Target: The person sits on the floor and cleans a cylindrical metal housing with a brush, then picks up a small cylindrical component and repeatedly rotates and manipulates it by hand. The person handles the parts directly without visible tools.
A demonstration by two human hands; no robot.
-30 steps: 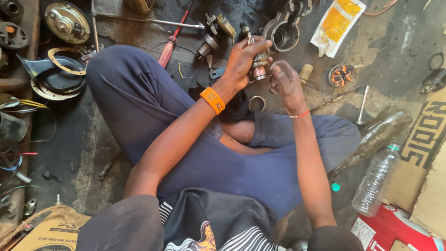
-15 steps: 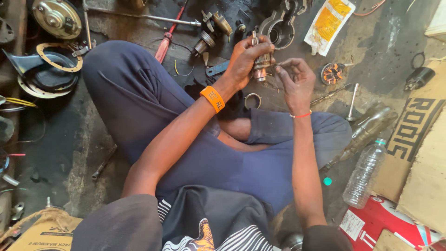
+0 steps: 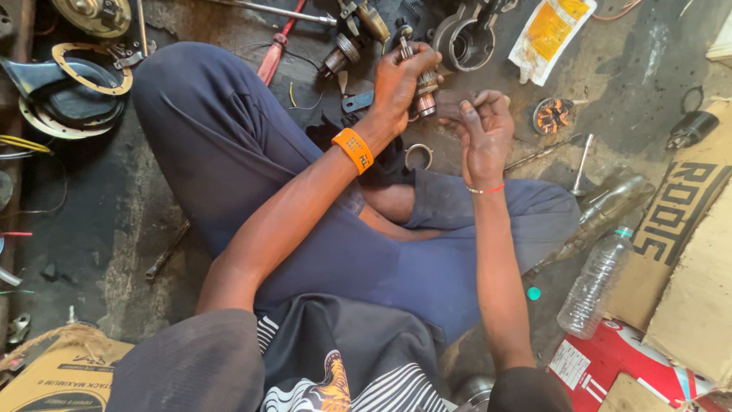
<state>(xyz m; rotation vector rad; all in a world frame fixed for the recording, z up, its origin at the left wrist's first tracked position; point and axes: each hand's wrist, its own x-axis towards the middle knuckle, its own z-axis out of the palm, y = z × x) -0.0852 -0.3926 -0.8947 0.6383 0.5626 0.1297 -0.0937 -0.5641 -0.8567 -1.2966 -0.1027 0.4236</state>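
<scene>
Above lap: left hand (image 3: 400, 80) grips ribbed metal armature (image 3: 424, 90).

A flat plastic pouch (image 3: 550, 30), white with a yellow-orange panel, lies tilted on the dark floor at the top, just right of the grey metal housing. At the right edge, 2 pieces of brown cardboard (image 3: 690, 252) lie overlapping, the upper one printed in large black letters. Below them, in the bottom right corner, sits a red package (image 3: 633, 366) with white and blue patches and a white label (image 3: 570, 365) at its left end. A clear plastic bottle (image 3: 595, 286) beside the cardboard carries no visible label. In the bottom left corner stands a tan cardboard box (image 3: 57, 378) with black print.
</scene>
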